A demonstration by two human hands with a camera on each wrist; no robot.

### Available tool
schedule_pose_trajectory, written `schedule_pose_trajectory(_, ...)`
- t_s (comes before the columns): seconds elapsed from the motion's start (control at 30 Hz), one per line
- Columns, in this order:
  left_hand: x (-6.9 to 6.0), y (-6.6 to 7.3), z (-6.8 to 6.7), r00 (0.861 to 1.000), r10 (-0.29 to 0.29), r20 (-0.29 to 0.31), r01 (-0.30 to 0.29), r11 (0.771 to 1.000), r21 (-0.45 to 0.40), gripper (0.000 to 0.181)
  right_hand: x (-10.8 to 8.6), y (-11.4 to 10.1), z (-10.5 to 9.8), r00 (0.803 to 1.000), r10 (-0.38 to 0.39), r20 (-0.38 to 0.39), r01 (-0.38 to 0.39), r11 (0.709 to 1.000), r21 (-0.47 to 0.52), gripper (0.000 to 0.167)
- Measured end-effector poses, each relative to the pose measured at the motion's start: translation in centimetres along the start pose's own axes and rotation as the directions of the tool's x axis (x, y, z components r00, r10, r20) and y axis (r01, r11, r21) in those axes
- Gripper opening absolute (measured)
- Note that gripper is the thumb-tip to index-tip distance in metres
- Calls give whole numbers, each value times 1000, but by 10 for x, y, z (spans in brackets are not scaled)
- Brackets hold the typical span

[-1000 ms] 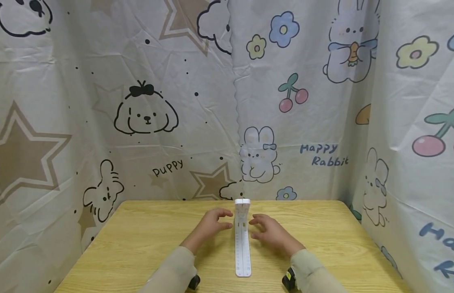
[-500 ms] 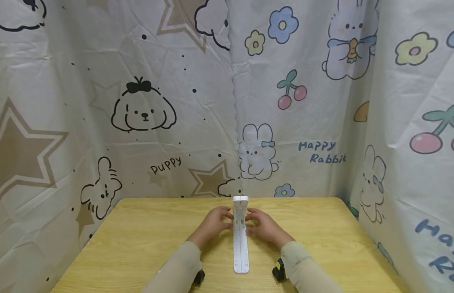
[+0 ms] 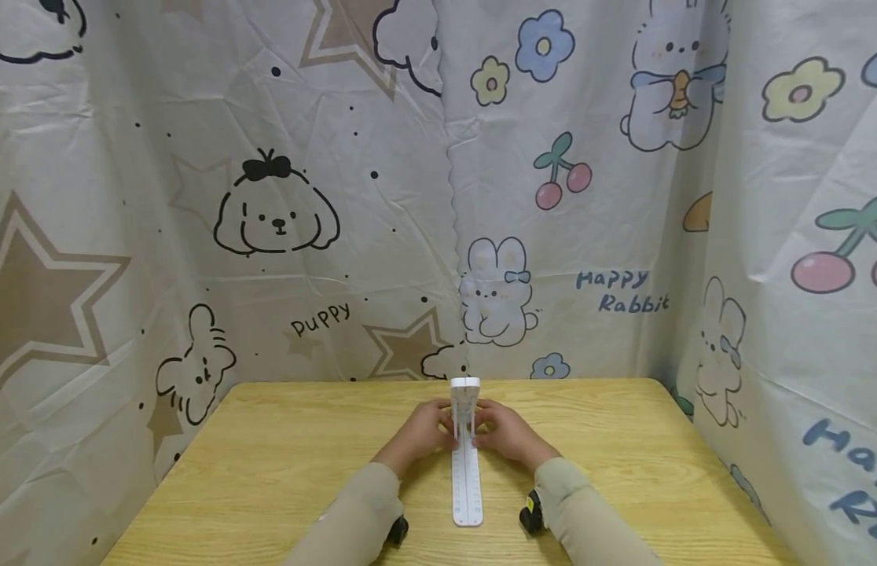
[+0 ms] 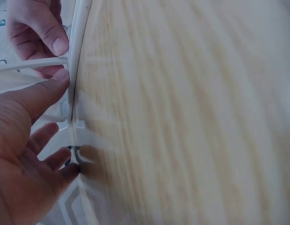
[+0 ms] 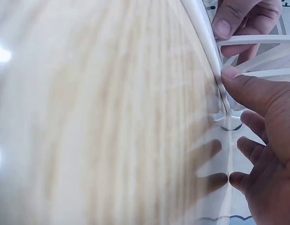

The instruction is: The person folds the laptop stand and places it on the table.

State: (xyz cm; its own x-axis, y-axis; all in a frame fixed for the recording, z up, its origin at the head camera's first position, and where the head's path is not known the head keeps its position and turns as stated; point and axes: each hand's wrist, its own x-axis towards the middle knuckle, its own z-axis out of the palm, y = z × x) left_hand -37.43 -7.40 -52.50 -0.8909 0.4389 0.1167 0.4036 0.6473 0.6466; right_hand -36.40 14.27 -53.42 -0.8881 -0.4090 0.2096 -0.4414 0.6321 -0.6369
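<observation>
A white plastic folding stand [image 3: 467, 491] stands in the middle of the table, its long marked base strip running towards me and its upright part at the far end. My left hand [image 3: 426, 428] holds the stand from the left and my right hand [image 3: 508, 431] from the right, low on the upright. In the left wrist view the left thumb [image 4: 53, 86] touches the base edge beside a white strut [image 4: 30, 64]. The right wrist view has the right thumb [image 5: 241, 82] against the base likewise. Fingers behind the upright are partly hidden.
The light wood table [image 3: 304, 472] ends just beyond the stand. Patterned curtains [image 3: 382, 236] hang behind it and at both sides. Black wrist devices [image 3: 530, 515] sit at the sleeve cuffs.
Both hands have moved inward from beside the stand and now hold it, thumbs at the base. The stand appears to stay in place; the head view has shifted slightly.
</observation>
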Motion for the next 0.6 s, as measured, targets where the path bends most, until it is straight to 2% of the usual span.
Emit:
schedule_pose_trajectory(0.1, -1, 1, 1, 1000, 1, 10, -1, 1000, 29, 13, 1, 0, 1, 1000, -24, 11, 24, 1000, 11, 15)
schedule_pose_trajectory(0.3, 0, 1, -1, 999, 39, 24, -41, 997, 70, 10, 4, -1, 1, 998, -60, 5, 60, 998, 12, 17)
schedule_pose_trajectory(0.6, 2, 0, 1, 999, 28, 39, -31, 998, 61, 11, 5, -1, 4, 999, -33, -24, 32, 997, -67, 21)
